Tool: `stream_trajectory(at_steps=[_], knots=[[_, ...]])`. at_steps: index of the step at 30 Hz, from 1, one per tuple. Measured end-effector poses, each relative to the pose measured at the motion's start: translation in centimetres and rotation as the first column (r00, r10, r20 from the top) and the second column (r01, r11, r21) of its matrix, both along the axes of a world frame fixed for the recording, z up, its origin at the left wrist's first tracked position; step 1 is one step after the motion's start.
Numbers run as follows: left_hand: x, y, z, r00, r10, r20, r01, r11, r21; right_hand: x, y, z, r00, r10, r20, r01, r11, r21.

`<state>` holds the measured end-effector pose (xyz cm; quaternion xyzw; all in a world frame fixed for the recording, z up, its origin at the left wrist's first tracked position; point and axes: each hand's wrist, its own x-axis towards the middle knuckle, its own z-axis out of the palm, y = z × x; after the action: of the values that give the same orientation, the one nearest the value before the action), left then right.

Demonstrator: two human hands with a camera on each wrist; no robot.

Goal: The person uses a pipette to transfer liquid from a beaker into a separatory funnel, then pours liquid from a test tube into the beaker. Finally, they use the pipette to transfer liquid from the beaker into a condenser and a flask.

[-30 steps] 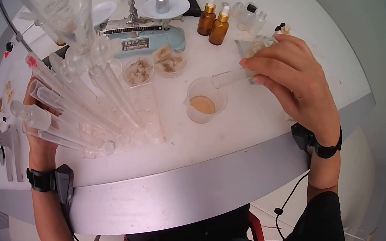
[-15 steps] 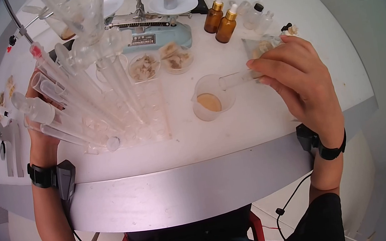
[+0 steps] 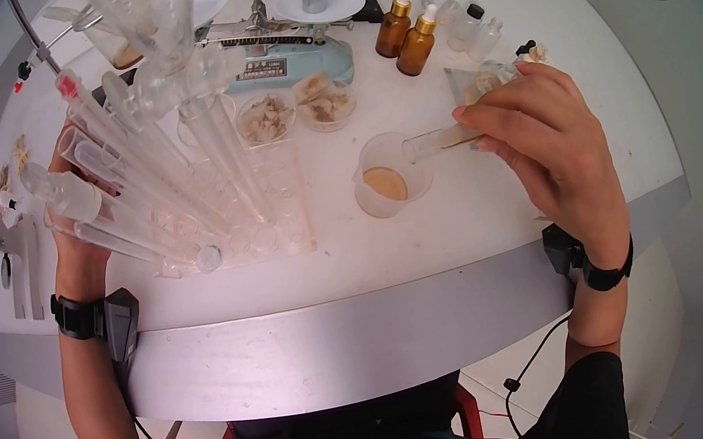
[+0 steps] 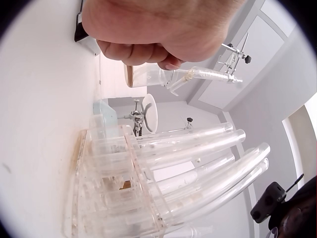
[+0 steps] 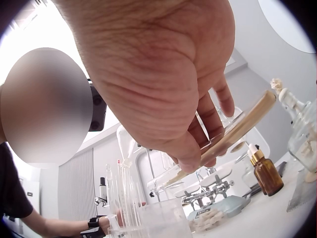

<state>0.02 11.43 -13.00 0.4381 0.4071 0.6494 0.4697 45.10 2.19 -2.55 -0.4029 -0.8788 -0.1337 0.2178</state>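
My right hand (image 3: 546,154) pinches a glass test tube (image 3: 436,143) between thumb and fingers. The tube lies nearly level in the head view, its mouth over the rim of a plastic beaker (image 3: 390,200) with tan liquid at the bottom. Tan liquid fills much of the slanted tube (image 5: 237,131) in the right wrist view. My left hand (image 3: 79,233) is behind the left side of a clear rack (image 3: 289,229) of leaning glass tubes, partly hidden by them. The left wrist view shows this hand (image 4: 158,29) with fingers loosely curled and nothing visible in them.
Behind the beaker are two dishes of pale pieces (image 3: 267,121), a blue balance (image 3: 327,58) and brown dropper bottles (image 3: 417,48). A clear bag (image 3: 466,86) lies beyond my right hand. A large glass funnel (image 3: 149,22) stands above the rack.
Tan liquid shows more plainly in the tube near my right fingertips. The head view has shifted, so table items appear farther right. My left hand stays by the rack.
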Motion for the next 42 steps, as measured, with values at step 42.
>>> stream_trajectory(at_steps=[42], knots=[[-1.8,0.9,-1.1,0.985,-0.104,-0.135,0.104,0.995,-0.005,0.2,0.3,-0.1,1.0,0.004,0.009,-0.004,1.0,0.003]])
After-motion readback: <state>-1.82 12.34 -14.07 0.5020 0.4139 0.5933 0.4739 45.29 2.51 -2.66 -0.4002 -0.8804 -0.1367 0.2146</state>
